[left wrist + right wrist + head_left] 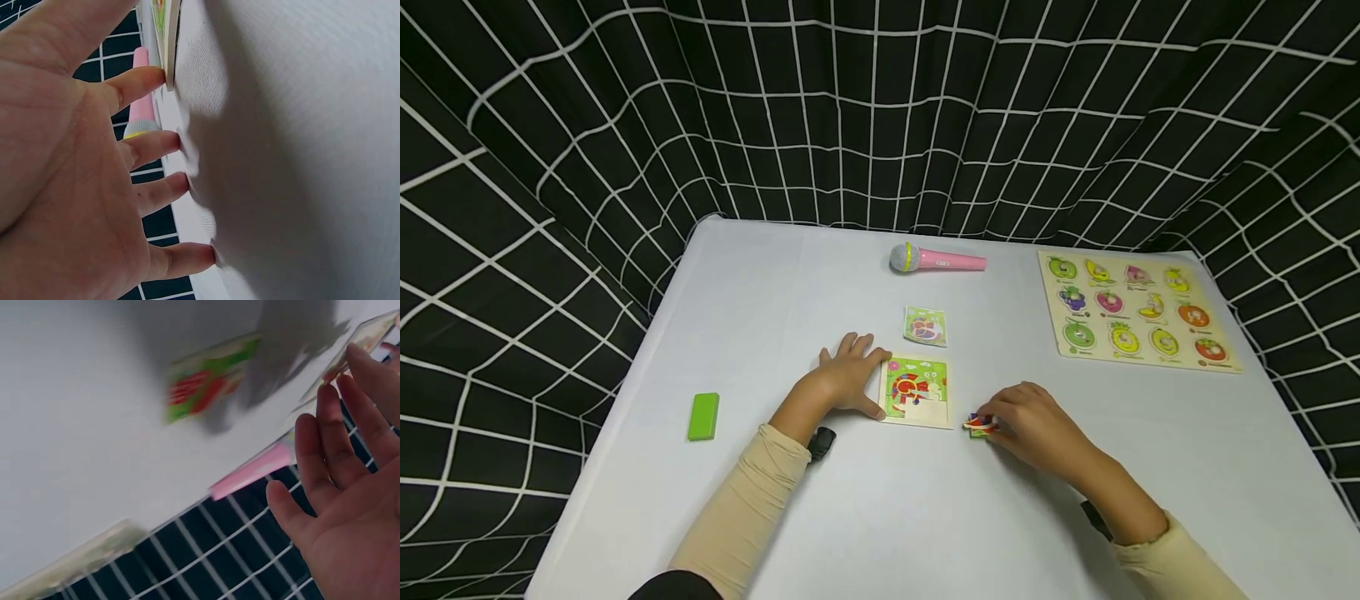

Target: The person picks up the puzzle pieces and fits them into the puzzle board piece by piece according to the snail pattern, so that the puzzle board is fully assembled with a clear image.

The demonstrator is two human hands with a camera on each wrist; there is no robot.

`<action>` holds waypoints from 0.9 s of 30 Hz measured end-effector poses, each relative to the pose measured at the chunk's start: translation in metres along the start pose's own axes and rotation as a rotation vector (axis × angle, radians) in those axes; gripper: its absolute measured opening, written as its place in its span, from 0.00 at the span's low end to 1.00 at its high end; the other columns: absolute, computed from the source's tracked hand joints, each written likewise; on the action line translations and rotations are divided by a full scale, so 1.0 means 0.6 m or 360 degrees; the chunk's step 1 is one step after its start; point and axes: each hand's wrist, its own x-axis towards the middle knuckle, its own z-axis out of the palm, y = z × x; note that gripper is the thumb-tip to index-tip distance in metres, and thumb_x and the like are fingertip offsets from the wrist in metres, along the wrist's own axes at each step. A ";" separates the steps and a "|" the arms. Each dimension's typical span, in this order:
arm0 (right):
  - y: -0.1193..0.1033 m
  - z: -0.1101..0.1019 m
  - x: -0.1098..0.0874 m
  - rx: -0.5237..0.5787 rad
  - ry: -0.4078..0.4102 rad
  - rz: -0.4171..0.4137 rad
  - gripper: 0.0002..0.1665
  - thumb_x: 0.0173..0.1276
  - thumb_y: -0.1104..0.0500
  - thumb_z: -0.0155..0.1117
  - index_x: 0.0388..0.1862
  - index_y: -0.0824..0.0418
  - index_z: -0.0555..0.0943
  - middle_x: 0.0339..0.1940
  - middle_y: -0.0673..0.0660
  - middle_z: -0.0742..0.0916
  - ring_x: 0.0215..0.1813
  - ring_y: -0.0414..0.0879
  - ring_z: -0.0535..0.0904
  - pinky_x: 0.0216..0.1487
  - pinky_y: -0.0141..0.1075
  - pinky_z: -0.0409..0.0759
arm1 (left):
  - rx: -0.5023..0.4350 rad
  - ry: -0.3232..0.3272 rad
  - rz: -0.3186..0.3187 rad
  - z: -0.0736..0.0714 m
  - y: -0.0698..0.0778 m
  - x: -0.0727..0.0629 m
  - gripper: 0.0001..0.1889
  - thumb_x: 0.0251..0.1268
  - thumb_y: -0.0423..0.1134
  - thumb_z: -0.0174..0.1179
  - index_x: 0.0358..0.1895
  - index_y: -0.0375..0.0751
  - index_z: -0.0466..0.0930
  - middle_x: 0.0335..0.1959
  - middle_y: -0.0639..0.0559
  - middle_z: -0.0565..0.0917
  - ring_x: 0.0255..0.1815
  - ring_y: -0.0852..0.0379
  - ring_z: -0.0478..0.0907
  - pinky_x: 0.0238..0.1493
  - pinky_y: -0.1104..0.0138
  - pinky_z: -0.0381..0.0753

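A small square jigsaw board [938, 417] lies mid-table, its picture partly filled and its lower right showing bare wood. At its left edge my left hand [848, 379] is spread, thumb by the lower corner and index finger by the upper one. Fairly straight fingers [156, 194] show in the left wrist view, the index tip touching the board's edge. Right of the board my right hand [1030, 425] pinches a red-and-white puzzle piece [976, 422] between thumb and fingertips. Another puzzle piece [209, 381], green and red, lies blurred on the table in the right wrist view.
Behind the board lies a small picture card [925, 326], with a pink toy microphone [951, 261] farther back. A fruit puzzle board [1135, 312] takes up the back right. A green block [703, 417] lies at the left. A black gridded curtain [850, 117] surrounds the table.
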 end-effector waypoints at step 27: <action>-0.074 0.047 0.104 -0.0275 0.0019 -0.0248 0.10 0.57 0.55 0.75 0.39 0.49 0.87 0.40 0.50 0.86 0.50 0.50 0.79 0.64 0.56 0.68 | 0.0018 0.0012 -0.0014 0.005 -0.002 0.004 0.50 0.45 0.58 0.75 0.74 0.57 0.58 0.79 0.45 0.47 0.79 0.41 0.37 0.68 0.32 0.47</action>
